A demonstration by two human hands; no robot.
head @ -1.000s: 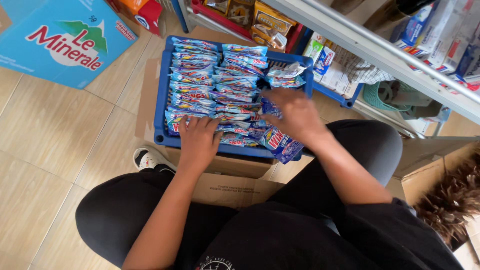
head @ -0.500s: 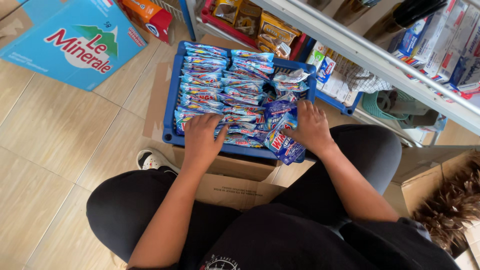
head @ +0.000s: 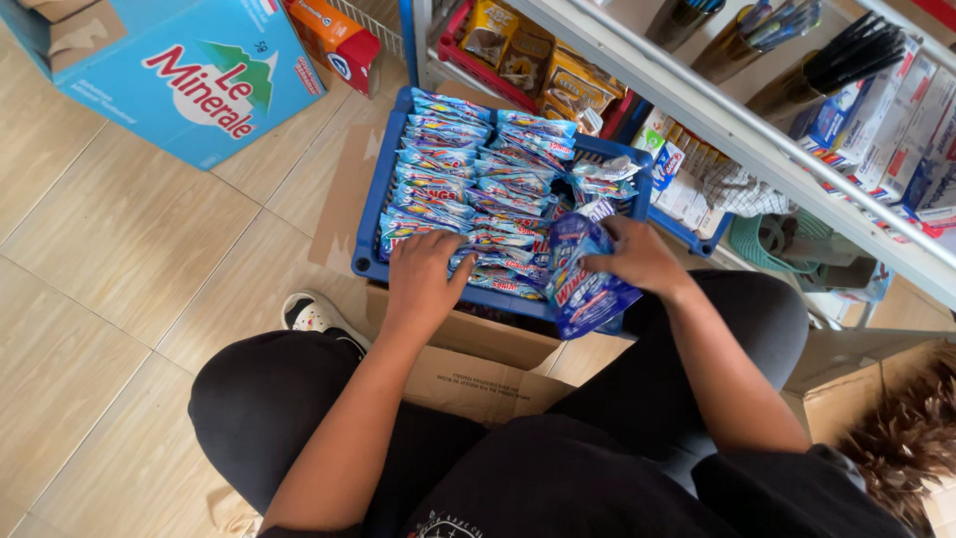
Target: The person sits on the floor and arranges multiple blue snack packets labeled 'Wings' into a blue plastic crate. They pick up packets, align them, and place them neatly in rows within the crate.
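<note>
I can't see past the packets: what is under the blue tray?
The blue tray sits on an open brown cardboard box and a flattened sheet of cardboard on the tiled floor. The tray and the packets cover whatever is inside the box.

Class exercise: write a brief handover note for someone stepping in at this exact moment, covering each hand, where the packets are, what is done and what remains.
Left hand: flat on the blue foil packets in the blue plastic crate.
Right hand: gripping a bunch of the same blue sachets, lifted over the crate's near right corner.
Done: two rows fill most of the crate.
Left: the held bunch is not yet in a row; the right side looks looser.
</note>
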